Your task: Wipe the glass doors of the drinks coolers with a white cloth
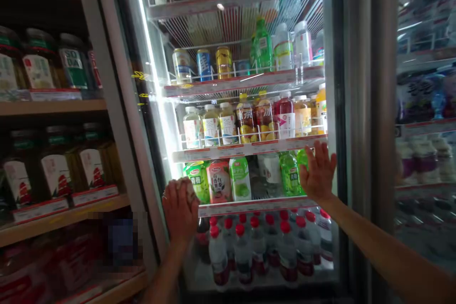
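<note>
A glass-fronted drinks cooler with lit shelves fills the middle of the view. My left hand (181, 209) presses a crumpled pale cloth (185, 186) against the glass at the lower left, beside a green carton (198, 181). Spread fingers show on my right hand (318, 171), which is raised before the glass at the right with nothing in it; whether it touches the glass I cannot tell. Behind the glass between the hands are a red carton (219, 183), a green and white carton (240, 179) and green bottles (290, 174).
Wooden shelves (53, 107) with dark bottles stand at the left. Red-capped bottles (244, 249) fill the cooler's bottom, and cans and bottles line the upper shelves. A metal door frame (361, 104) runs upright at the right, with another stocked cooler beyond it.
</note>
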Motion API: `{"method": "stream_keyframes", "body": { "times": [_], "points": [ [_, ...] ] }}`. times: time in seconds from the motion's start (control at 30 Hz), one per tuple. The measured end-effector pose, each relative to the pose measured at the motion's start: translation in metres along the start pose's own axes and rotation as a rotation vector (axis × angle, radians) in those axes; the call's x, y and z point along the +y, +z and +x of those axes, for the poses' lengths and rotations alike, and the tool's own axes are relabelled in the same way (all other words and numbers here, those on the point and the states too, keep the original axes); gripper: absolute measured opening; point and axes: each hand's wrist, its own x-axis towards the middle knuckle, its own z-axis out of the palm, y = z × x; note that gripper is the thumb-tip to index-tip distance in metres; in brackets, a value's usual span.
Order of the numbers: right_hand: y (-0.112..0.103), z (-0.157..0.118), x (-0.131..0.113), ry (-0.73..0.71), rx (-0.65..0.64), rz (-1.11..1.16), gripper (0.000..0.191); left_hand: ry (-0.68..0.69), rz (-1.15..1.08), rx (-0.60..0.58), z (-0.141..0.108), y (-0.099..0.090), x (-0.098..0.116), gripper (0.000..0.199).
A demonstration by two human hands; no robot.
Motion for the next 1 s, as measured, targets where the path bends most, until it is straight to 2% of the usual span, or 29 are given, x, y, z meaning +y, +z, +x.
{"method": "stream_keyframes", "body": {
  "times": [0.07, 0.2, 0.27, 0.3, 0.37, 0.43, 0.5, 0.53, 0.6, 0.67, 0.73, 0.8, 0.9, 0.97, 1.0],
  "points": [
    [0.000, 0.000, -0.001, -0.007, 0.012, -0.012, 0.055, -0.028, -0.040, 0.031, 0.012, 0.003, 0.005, 0.066],
    [0.000, 0.001, 0.000, -0.024, 0.014, -0.017, 0.054, 0.221, -0.156, 0.000, 0.028, 0.018, 0.050, 0.063],
    [-0.001, 0.001, 0.000, -0.018, 0.008, -0.007, 0.055, 0.307, -0.173, -0.017, 0.033, 0.021, 0.060, 0.061],
    [-0.001, 0.001, 0.000, -0.013, 0.003, -0.001, 0.055, 0.309, -0.167, -0.013, 0.035, 0.021, 0.057, 0.060],
    [-0.002, 0.002, 0.000, -0.011, -0.004, 0.012, 0.057, 0.226, -0.135, 0.024, 0.037, 0.018, 0.040, 0.060],
    [-0.002, 0.002, -0.002, -0.007, -0.005, 0.024, 0.059, 0.075, -0.098, 0.096, 0.040, 0.014, 0.022, 0.060],
    [-0.002, 0.003, -0.003, 0.002, -0.008, 0.030, 0.059, -0.039, -0.086, 0.144, 0.043, 0.013, 0.019, 0.061],
    [-0.002, 0.003, -0.003, 0.009, -0.012, 0.030, 0.059, -0.040, -0.093, 0.136, 0.044, 0.013, 0.025, 0.061],
    [-0.003, 0.003, -0.002, 0.015, -0.018, 0.026, 0.059, 0.077, -0.130, 0.081, 0.046, 0.017, 0.046, 0.061],
    [-0.003, 0.002, -0.001, 0.001, -0.021, 0.025, 0.060, 0.259, -0.169, 0.020, 0.050, 0.021, 0.068, 0.059],
    [-0.002, 0.001, 0.001, -0.014, -0.019, 0.025, 0.060, 0.363, -0.179, 0.008, 0.058, 0.024, 0.077, 0.057],
    [-0.002, 0.001, 0.002, -0.016, -0.021, 0.025, 0.060, 0.287, -0.159, 0.058, 0.067, 0.024, 0.069, 0.055],
    [-0.001, 0.001, 0.001, -0.008, -0.023, 0.024, 0.059, 0.036, -0.139, 0.191, 0.080, 0.023, 0.054, 0.054],
    [-0.001, 0.001, 0.000, -0.003, -0.017, 0.024, 0.059, -0.026, -0.149, 0.224, 0.083, 0.023, 0.061, 0.054],
    [-0.001, 0.001, 0.000, -0.001, -0.013, 0.024, 0.060, 0.008, -0.157, 0.205, 0.082, 0.024, 0.069, 0.054]
  ]
}}
